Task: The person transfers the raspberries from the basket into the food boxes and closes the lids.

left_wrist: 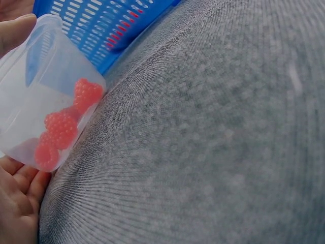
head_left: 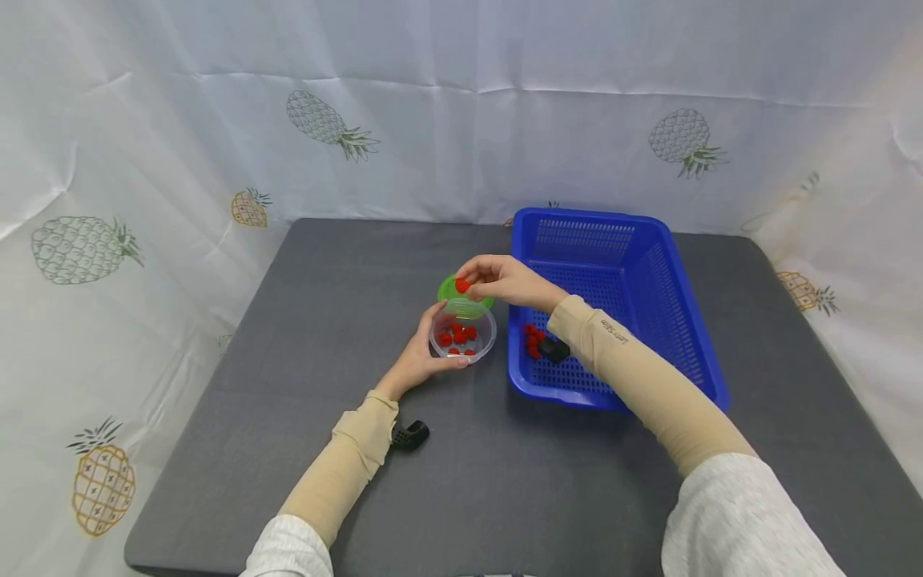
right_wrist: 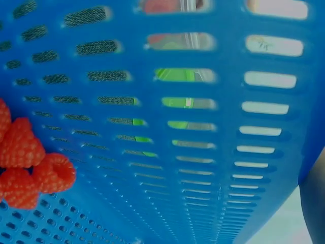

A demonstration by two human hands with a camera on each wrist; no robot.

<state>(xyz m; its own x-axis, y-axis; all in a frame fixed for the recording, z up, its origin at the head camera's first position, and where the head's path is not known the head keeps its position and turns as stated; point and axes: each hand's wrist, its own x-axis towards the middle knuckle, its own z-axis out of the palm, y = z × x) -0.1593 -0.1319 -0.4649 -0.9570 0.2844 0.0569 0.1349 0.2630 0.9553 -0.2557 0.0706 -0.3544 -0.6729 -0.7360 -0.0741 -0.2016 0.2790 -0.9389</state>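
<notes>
My left hand (head_left: 418, 361) holds a clear plastic tub (head_left: 485, 346) at its left side, thumb along the near rim and fingers round the far side. Several raspberries (head_left: 459, 336) lie in the tub; the left wrist view shows some raspberries (left_wrist: 61, 129) through its wall. Above the tub's far edge, my right hand (head_left: 508, 280) pinches a single raspberry (head_left: 462, 285) between thumb and fingertips. The right wrist view looks into the blue basket, where more raspberries (right_wrist: 20, 152) lie; that hand is hidden there by the basket wall.
A blue plastic basket (head_left: 671, 272) stands right of the tub, with raspberries (head_left: 534, 340) in its near left corner. Behind the tub lies a green lid (head_left: 449, 290). Black wrist devices (head_left: 411, 435) show beside the forearms. Pineapple-print cloth (head_left: 433, 144) hangs behind the dark table (head_left: 303, 336).
</notes>
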